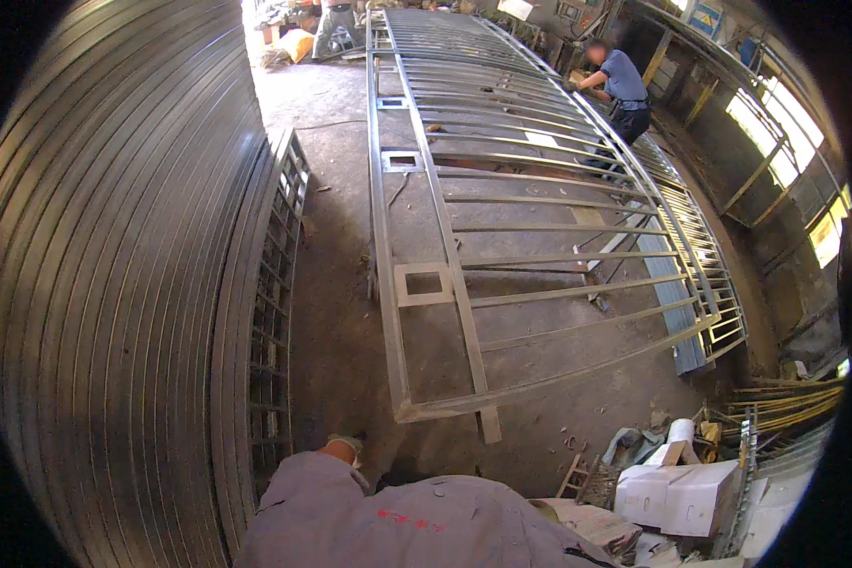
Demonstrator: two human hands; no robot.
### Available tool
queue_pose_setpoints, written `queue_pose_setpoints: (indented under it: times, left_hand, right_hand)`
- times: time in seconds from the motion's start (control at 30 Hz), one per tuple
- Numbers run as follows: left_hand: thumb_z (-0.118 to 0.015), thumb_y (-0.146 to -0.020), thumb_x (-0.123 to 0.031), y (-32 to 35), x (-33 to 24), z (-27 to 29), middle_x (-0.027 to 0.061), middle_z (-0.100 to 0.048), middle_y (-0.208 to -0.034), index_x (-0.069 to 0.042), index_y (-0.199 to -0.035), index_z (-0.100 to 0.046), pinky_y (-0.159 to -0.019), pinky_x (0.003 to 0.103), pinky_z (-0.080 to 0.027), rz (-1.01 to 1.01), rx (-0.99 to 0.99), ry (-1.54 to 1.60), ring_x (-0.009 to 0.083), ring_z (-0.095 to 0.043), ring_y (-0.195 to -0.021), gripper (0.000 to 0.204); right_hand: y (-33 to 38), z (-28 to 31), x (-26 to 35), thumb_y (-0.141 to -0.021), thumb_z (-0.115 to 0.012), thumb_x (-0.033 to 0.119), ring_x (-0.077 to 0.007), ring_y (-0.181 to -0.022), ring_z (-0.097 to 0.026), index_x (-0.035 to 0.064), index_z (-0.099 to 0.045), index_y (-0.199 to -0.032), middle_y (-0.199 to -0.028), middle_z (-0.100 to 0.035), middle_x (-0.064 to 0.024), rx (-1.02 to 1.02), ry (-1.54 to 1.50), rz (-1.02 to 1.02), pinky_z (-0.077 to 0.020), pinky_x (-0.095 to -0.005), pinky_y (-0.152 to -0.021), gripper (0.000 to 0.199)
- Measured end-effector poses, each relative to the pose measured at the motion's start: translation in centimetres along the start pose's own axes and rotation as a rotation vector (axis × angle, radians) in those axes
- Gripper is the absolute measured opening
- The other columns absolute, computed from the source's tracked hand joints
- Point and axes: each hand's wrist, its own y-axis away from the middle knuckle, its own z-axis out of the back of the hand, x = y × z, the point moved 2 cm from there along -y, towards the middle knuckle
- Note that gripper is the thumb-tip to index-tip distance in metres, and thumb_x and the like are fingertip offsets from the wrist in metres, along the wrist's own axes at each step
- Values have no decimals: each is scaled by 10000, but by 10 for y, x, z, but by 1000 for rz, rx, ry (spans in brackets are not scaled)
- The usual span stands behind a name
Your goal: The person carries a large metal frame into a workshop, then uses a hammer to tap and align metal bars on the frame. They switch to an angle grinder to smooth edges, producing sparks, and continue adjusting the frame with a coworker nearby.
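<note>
My left hand [348, 443] hangs low at the front of my grey jacket [379, 516]. It seems to wear a greyish glove, with bare wrist showing below the sleeve; its fingers are too small and hidden to read. The nearest thing to it is the corner of a long welded metal frame [435, 408], a short distance ahead and not touched. This frame has many crossbars and several square plates with cut-out openings, such as the near plate [424, 284] on its left side. My right hand is out of sight.
Tall stacked metal frames [133, 284] stand along my left. A co-worker [623, 90] leans at the frame's far right side; another person [336, 26] stands far back. White cardboard boxes [677, 497], scrap and yellowish rods [786, 402] lie at the lower right.
</note>
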Motion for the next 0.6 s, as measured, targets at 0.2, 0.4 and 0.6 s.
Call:
queue_pose_setpoints:
  times: [0.2, 0.4, 0.6]
  left_hand:
    - [-860, -889, -475, -36, -12, -27, 139, -648, -1604, -151, -1467, -753, -1162, 524, -517, -63, -41, 27, 380, -615, -1469, 671]
    - [-648, -1069, -351, -56, -13, -35, 96, -490, -1730, -141, -1605, -604, -1239, 593, -421, -142, 7, 123, 427, -494, -1550, 577]
    - [-690, -1028, -428, -30, 7, -61, 163, -786, -1359, -119, -1371, -793, -1039, 525, -585, -309, -100, -93, 394, -740, -1257, 473]
  right_hand:
    - [0, -13, 9, -1029, -647, 421, -449, -1263, -704, -3, -683, -1470, -1400, -733, -272, -12, 105, 4, -548, -529, -1114, 612]
    - [0, -15, 17, -1021, -650, 433, -448, -1275, -702, -1, -688, -1469, -1407, -731, -275, -15, 214, 25, -545, -521, -1120, 625]
    - [-6, -2, 14, -1012, -653, 445, -446, -1286, -700, 0, -693, -1468, -1413, -729, -278, 26, 455, 108, -542, -514, -1126, 639]
